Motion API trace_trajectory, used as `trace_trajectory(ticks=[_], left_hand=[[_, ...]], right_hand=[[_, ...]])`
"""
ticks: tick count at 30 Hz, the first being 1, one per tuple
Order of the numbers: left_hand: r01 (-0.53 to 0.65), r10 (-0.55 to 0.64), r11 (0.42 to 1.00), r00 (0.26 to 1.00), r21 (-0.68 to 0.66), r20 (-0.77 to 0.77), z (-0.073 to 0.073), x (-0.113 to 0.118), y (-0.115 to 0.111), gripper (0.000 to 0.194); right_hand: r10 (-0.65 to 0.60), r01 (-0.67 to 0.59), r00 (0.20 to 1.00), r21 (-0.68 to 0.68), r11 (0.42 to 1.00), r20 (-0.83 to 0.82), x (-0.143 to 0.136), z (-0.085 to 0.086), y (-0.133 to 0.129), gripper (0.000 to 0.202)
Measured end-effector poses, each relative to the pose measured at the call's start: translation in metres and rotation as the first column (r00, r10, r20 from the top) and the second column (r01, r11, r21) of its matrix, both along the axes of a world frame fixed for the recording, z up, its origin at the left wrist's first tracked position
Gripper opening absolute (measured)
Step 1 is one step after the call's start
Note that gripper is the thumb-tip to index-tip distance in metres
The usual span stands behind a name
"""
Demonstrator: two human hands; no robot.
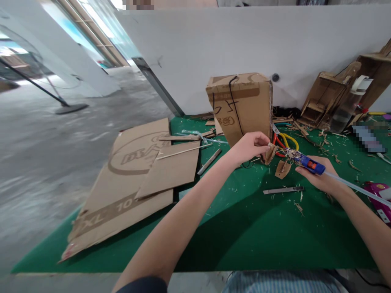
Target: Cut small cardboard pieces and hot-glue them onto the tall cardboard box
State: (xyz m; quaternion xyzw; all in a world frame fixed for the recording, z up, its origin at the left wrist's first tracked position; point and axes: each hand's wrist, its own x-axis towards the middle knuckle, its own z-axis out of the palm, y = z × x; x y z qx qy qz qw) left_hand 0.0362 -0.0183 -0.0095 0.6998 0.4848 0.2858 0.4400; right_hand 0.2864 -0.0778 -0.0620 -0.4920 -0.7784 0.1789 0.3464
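Between the fingertips of my left hand (pixel 252 145) is a small cardboard piece (pixel 269 154), held above the green table. My right hand (pixel 320 175) is wrapped round a blue glue gun (pixel 310 162) with a clear glue stick (pixel 356 185) coming out of its back end. The gun's tip points left toward the cardboard piece, and scraps cling around its nozzle. Just below the tip lies another small cardboard scrap (pixel 282 169). A box cutter (pixel 284 190) rests on the table nearer to me. Scissors (pixel 288 140) with yellow and red handles lie behind the tip.
A cardboard box (pixel 244 101) with a black cord stands behind my left hand. Large cardboard sheets (pixel 146 162) cover the left side, with a metal strip (pixel 209 161) beside them. Toward the right are a clear bottle (pixel 348 106), a phone (pixel 368 138) and a magenta object (pixel 378 195).
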Motion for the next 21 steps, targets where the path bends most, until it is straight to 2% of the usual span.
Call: trace_trajectory(ticks=[11,16,21], left_hand=[[-0.009,0.009,1.0,1.0,0.006,0.001,0.0009,0.0001,-0.0007,0.011],[0.029,-0.03,0.999,0.998,0.018,0.05,-0.0018,-0.0009,0.0004,0.012],[0.068,-0.069,0.998,0.997,0.018,0.029,-0.0008,-0.0016,0.0014,0.003]], right_hand=[[-0.01,0.009,1.0,-0.011,1.0,-0.024,0.0002,-0.0007,0.0005,0.041],[-0.03,0.029,0.999,-0.02,0.999,-0.034,0.0008,-0.0019,0.001,0.034],[-0.077,0.077,0.995,-0.002,0.997,-0.064,0.0021,-0.0041,0.0016,0.03]])
